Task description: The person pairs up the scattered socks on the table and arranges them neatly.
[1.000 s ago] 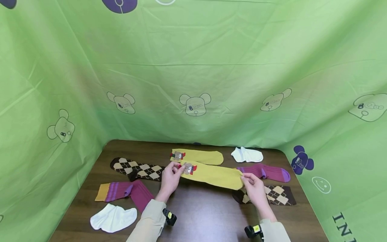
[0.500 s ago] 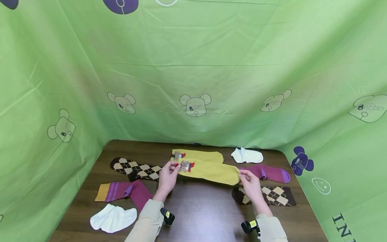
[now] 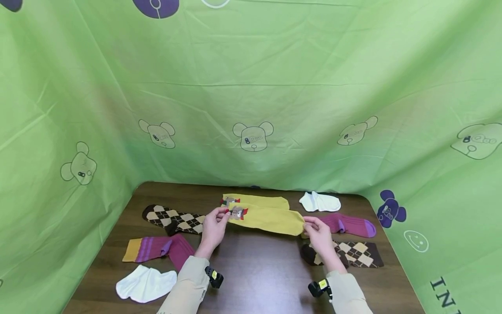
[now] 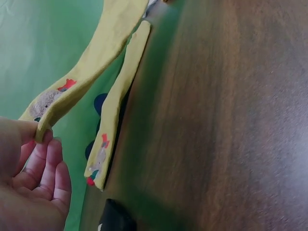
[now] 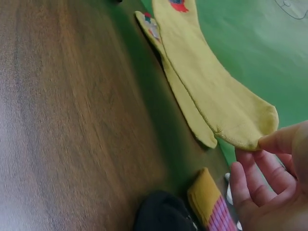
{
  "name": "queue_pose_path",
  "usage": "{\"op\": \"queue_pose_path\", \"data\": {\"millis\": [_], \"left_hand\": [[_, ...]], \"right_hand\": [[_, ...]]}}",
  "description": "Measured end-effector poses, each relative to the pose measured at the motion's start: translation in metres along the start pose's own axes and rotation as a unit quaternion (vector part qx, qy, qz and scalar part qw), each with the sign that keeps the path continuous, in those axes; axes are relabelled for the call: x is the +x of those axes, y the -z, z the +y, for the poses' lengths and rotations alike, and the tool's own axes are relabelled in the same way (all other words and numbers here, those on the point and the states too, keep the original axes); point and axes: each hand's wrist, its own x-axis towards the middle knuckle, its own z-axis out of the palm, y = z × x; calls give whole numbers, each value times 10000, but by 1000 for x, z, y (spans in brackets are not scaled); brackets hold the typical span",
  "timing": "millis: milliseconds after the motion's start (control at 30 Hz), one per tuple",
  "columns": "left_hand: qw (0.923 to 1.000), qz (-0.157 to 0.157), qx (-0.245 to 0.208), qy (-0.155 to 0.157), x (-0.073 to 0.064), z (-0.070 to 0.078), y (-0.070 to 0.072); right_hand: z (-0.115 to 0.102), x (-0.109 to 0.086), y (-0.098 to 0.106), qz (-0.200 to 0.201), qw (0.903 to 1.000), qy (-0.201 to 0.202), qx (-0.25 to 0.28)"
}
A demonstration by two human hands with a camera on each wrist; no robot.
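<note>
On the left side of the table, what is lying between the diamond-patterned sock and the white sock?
A purple sock lies there, as the head view shows.

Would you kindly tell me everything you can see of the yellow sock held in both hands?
The yellow sock is long and looks knitted, with a greyish animal figure trimmed in red near the cuff. It spans crosswise above the table, the left hand pinching its cuff end and the right hand its rounded toe. In the head view it partly covers the second yellow sock behind it.
</note>
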Motion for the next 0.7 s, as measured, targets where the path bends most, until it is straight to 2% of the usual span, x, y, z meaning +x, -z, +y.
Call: {"op": "queue_pose_path", "data": {"millis": [233, 400, 700], "left_hand": [[10000, 62, -40, 4, 9, 2, 7], [9998, 110, 139, -56, 15, 2, 12], [9993, 83, 352, -131, 34, 8, 20]], "right_hand": [[0, 5, -10, -52, 9999, 93, -41], [0, 12, -15, -49, 9998, 160, -114], [-10, 32, -25, -26, 10000, 44, -2]]}}
